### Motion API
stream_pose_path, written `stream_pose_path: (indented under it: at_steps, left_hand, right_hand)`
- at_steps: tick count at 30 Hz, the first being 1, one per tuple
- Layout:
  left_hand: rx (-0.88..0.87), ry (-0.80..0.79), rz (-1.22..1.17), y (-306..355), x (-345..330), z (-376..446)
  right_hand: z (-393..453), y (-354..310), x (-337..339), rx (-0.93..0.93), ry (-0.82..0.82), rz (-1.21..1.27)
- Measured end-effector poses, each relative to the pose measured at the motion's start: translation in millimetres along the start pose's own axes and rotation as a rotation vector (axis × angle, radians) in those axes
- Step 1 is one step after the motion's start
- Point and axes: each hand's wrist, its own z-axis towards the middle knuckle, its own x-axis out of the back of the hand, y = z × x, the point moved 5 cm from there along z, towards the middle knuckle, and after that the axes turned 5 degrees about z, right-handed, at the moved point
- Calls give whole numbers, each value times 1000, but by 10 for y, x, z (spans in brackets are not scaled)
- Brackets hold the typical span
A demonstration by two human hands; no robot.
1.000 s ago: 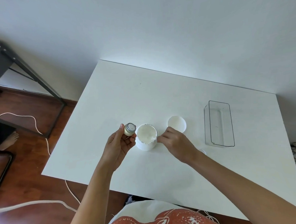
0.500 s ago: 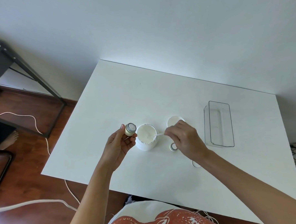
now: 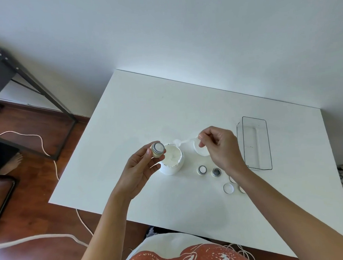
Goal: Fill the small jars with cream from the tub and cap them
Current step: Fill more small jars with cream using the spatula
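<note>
My left hand (image 3: 141, 166) holds a small open jar (image 3: 157, 149), tilted toward me, just left of the white cream tub (image 3: 171, 161). My right hand (image 3: 221, 147) pinches a small white spatula (image 3: 183, 142) whose tip carries a blob of cream above the tub's far rim. The tub's white lid (image 3: 200, 149) lies partly behind my right hand. Two more small jars stand on the white table (image 3: 127, 121): one looks filled with cream (image 3: 202, 170), the other looks dark inside (image 3: 216, 172). Small caps (image 3: 228, 188) lie near my right wrist.
A clear plastic rectangular tray (image 3: 254, 144) stands at the right of the table. A black metal frame (image 3: 35, 84) and white cables (image 3: 31, 136) are on the wooden floor to the left. The table's near edge runs close to my body.
My right hand lifted the spatula out of the tub and moved up and right, uncovering the two jars and the caps. My left hand kept its jar in place.
</note>
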Motion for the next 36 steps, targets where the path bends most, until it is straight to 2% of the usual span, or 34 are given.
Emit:
stream_pose_path:
  at_steps: [6, 16, 24, 36]
  left_hand:
    - [3, -82, 39, 23, -109, 9]
    - [23, -104, 73, 5, -135, 43]
    - [11, -79, 43, -21, -138, 47]
    - [-71, -37, -21, -52, -112, 89]
  right_hand:
    - [87, -237, -59, 50, -47, -10]
    - [168, -302, -117, 101, -124, -91]
    - [157, -235, -137, 75, -149, -102]
    - [120, -88, -143, 5, -103, -48]
